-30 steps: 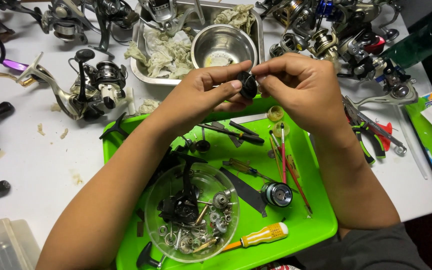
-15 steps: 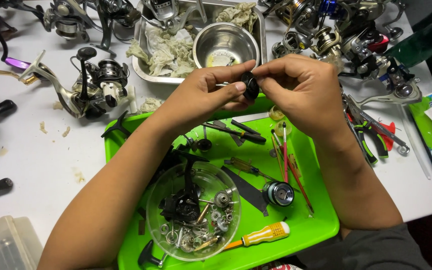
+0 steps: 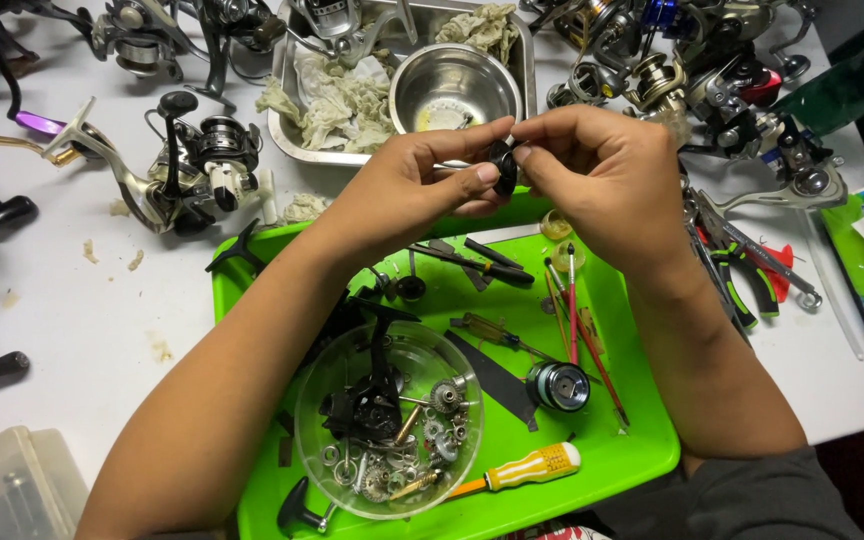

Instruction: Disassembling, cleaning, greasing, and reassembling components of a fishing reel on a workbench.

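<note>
Comparing this moment with the two earlier views, the inspector found little change: both hands remained raised together over the far edge of the green tray, and the small black part stayed pinched between them. The fingers had shifted only slightly around it, which was judged to mean the fine handling of that part was under way and not finished.

The left hand was curled nearly closed, thumb and forefinger clamped on the left side of the black part, forearm running in from the near left across the tray. The right hand was likewise curled, its fingertips gripping the part's right side, wrist bent down toward the near right. The part was held in the air, just in front of the steel bowl in the metal pan, touching neither.

On the tray lay a clear round dish of gears and washers, a yellow-handled screwdriver, a dark spool and thin brushes. A fishing reel lay on the white table to the far left; pliers lay to the right.
</note>
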